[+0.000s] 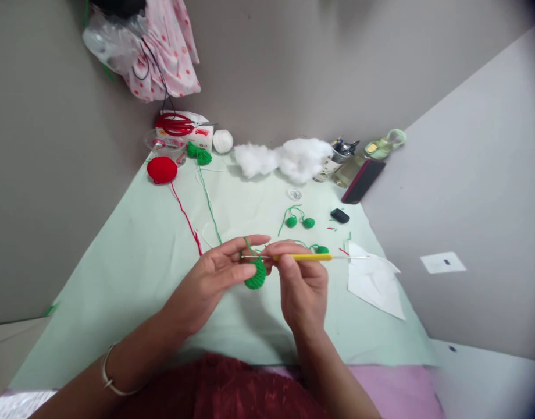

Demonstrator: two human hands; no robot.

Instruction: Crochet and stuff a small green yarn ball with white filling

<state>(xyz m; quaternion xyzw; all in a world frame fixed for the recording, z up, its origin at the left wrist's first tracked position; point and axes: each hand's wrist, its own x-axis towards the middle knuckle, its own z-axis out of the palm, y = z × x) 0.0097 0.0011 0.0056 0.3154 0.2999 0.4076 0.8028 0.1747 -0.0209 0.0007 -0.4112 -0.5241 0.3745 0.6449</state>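
My left hand (213,276) pinches a small green crochet piece (256,275) between thumb and fingers, with green yarn passing over its raised index finger. In my right hand (305,285) is a crochet hook (311,256) with a yellow handle, held level like a pencil. The hook's metal tip meets the upper edge of the green piece; whether it passes through a stitch I cannot tell. A green strand (209,203) runs from the green yarn ball (199,153) at the back towards my left hand.
Behind my hands lie a red yarn ball (161,170), white yarn (223,141), red scissors (175,124) and white stuffing (300,160). Small green crochet balls (308,223) lie beyond my right hand. On the right are paper (374,282), a black object (339,216), a phone (363,181) and a bottle (378,148).
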